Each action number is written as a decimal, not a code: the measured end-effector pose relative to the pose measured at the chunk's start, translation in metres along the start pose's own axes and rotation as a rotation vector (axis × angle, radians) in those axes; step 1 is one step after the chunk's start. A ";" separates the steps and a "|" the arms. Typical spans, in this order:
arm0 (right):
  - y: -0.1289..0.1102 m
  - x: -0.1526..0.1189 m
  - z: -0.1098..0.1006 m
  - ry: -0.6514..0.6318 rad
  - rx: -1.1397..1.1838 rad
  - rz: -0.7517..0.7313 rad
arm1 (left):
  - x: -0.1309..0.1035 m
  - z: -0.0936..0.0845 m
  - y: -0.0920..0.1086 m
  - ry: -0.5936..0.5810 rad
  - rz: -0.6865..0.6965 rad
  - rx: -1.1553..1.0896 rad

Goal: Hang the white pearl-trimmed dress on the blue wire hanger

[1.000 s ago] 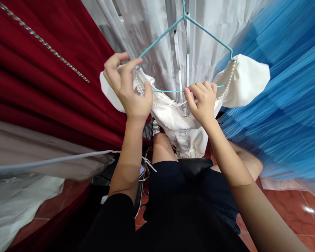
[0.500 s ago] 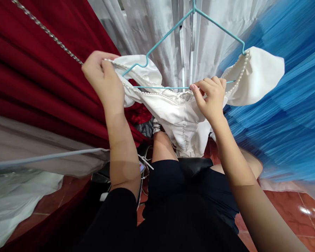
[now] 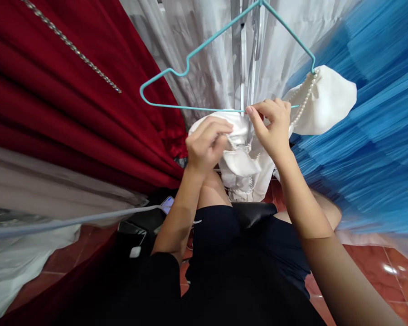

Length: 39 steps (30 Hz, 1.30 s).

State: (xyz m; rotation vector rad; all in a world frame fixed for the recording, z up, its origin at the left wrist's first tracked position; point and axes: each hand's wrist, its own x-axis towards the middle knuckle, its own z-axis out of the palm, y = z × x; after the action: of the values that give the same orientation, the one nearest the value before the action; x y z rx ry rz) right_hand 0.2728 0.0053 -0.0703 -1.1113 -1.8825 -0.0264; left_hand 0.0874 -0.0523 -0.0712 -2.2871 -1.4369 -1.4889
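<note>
A white dress with pearl-beaded edging hangs half off a turquoise hanger. Its right puffed sleeve is still looped over the hanger's right end, while the hanger's left end is bare. My right hand is closed around the hanger's lower bar near its middle. Below the bar, my left hand, slightly blurred, is pinched on the dress's loose left sleeve and beaded strap. The exact grip of its fingertips is partly hidden.
Red fabric hangs on the left with a beaded strand across it. Blue tulle fills the right, and white cloth hangs behind. A pale cord crosses at left near a phone.
My left hand has moved right and down, bringing the dress's left sleeve off the hanger's left end. The right hand has stayed on the hanger bar.
</note>
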 end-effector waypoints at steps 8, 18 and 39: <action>-0.003 -0.008 0.003 -0.027 -0.032 -0.009 | 0.030 0.016 0.026 -0.136 -0.077 0.111; 0.001 -0.013 -0.001 -0.020 0.042 -0.085 | 0.021 0.032 0.013 -0.072 0.003 0.148; 0.074 0.022 -0.061 0.272 -0.204 0.252 | 0.030 0.019 0.010 -0.101 0.020 0.167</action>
State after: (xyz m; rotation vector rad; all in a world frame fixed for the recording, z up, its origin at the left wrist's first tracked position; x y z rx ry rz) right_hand 0.3636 0.0379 -0.0485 -1.4027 -1.5138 -0.2205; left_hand 0.1110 -0.0283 -0.0549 -2.2970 -1.4961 -1.2132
